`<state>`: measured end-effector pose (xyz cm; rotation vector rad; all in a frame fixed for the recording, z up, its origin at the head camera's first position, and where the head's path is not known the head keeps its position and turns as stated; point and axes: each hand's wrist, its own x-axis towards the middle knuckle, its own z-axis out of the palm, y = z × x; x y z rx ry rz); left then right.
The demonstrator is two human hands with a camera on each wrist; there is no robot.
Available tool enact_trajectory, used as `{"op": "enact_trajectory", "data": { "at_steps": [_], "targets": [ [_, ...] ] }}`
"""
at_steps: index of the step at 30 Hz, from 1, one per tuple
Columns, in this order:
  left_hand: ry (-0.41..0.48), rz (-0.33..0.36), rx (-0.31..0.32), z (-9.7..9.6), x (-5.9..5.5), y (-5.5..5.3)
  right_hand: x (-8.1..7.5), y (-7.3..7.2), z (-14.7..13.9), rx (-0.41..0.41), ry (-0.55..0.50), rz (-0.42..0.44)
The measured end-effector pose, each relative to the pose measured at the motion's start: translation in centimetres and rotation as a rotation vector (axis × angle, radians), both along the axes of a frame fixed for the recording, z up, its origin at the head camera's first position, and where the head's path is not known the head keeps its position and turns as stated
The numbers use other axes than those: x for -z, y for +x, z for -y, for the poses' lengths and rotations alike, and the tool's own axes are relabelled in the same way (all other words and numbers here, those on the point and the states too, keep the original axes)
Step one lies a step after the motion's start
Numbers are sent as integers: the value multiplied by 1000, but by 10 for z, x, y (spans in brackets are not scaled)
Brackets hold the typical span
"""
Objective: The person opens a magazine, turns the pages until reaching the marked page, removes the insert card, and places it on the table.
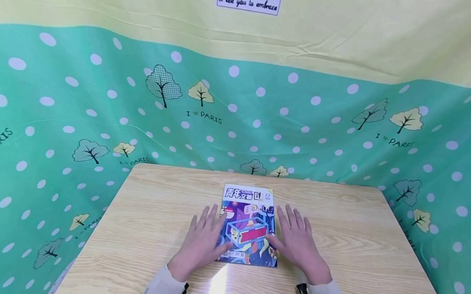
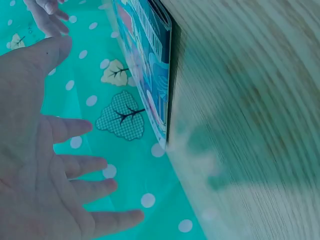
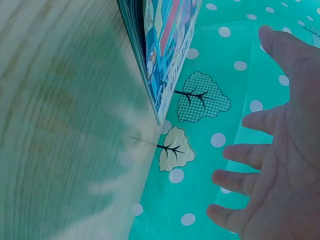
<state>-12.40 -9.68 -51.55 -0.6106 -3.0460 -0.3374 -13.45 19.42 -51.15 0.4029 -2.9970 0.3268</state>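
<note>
A magazine (image 1: 249,251) with a purple and blue illustrated cover lies face up on the wooden table, its title at the far end. My left hand (image 1: 201,241) hovers by its left edge, fingers straight and spread, the thumb overlapping the cover in the head view. On the other side my right hand (image 1: 299,243) is held the same way, its thumb over the right edge. Both wrist views show the palms facing down above the table, apart from the magazine (image 2: 150,65), with nothing in either the left hand (image 2: 50,165) or the right hand (image 3: 280,160).
The light wood table (image 1: 155,196) extends around the magazine, with a bright glare streak near its front. A green and yellow patterned cloth (image 1: 258,108) with dots and trees hangs behind it and along both sides.
</note>
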Motion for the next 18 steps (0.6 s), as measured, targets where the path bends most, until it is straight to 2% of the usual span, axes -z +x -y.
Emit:
{"op": "enact_trajectory", "data": {
  "at_steps": [10, 18],
  "targets": [
    [17, 28, 150, -6, 7, 3, 4, 7, -3, -45, 4, 49],
    [-3, 48, 222, -11, 13, 7, 7, 14, 2, -72, -15, 139]
  ]
}}
